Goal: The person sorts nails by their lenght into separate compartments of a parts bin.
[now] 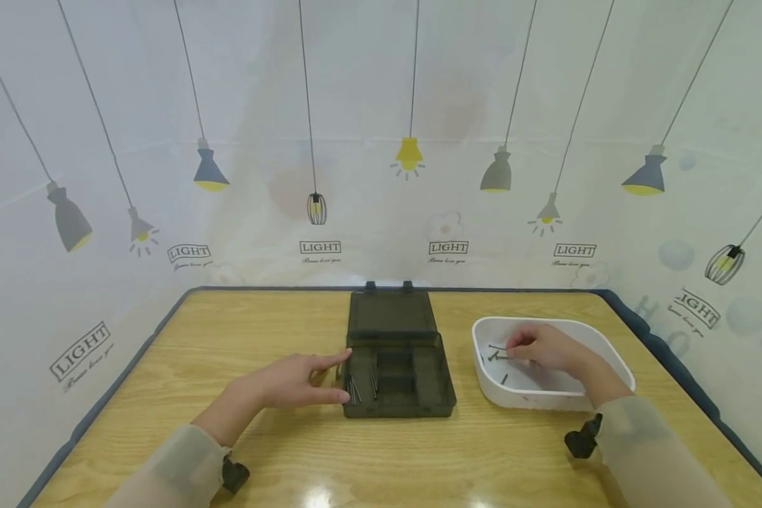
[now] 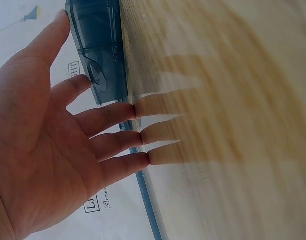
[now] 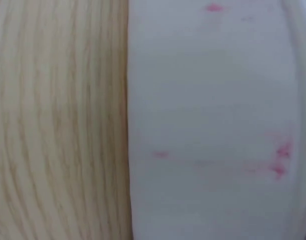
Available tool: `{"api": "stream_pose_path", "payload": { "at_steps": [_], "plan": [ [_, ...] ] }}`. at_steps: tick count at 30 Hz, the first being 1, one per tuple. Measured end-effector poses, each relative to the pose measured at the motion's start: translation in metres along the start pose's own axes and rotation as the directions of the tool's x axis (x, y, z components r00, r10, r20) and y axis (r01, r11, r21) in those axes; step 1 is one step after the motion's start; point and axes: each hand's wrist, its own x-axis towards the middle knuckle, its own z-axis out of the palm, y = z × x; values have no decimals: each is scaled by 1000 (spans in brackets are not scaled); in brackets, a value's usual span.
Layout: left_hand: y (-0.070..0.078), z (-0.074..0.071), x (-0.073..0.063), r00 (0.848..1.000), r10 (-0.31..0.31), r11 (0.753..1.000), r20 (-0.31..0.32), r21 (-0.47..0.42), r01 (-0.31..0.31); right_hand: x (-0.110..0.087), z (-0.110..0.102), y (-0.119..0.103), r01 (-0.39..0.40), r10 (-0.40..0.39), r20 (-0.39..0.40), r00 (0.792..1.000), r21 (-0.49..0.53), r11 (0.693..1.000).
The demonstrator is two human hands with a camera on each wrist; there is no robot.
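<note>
A dark translucent compartment box [image 1: 396, 409] lies on the table with its lid [image 1: 390, 314] laid back. Several long thin screws [image 1: 373, 381] sit in its left compartments. My left hand [image 1: 292, 381] is at the box's left side, fingers extended, thumb and index finger touching its edge. The left wrist view shows that palm [image 2: 43, 135] with its fingers spread. Inside a white tray [image 1: 527, 401] my right hand [image 1: 546, 347] reaches down, thumb and index finger pinching a screw among several loose ones [image 1: 497, 357]. The right wrist view shows only the tray's outer wall [image 3: 207, 110], not the hand.
The wooden table [image 1: 254, 451] has a dark edge along its back and sides. Behind it hangs a pale sheet [image 1: 368, 85] printed with lamps. Another screw [image 1: 504, 379] lies in the tray nearer its front wall. Dark wrist cameras [image 1: 583, 437] hang under both sleeves.
</note>
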Motion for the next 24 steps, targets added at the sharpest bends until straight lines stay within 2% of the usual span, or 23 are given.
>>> {"api": "stream_pose_path", "payload": {
  "at_steps": [8, 17, 24],
  "plan": [
    [0, 0, -1, 1000, -4, 1000, 0, -13, 4, -14, -1, -10, 56, -57, 1, 998, 41, 998],
    [2, 0, 0, 1000, -8, 1000, 5, -3, 8, -25, 3, -21, 26, -26, -2, 1000, 185, 982],
    [3, -1, 0, 1000, -6, 1000, 9, -2, 6, -35, 7, -35, 80, -74, -33, 997, 242, 967]
  ]
}}
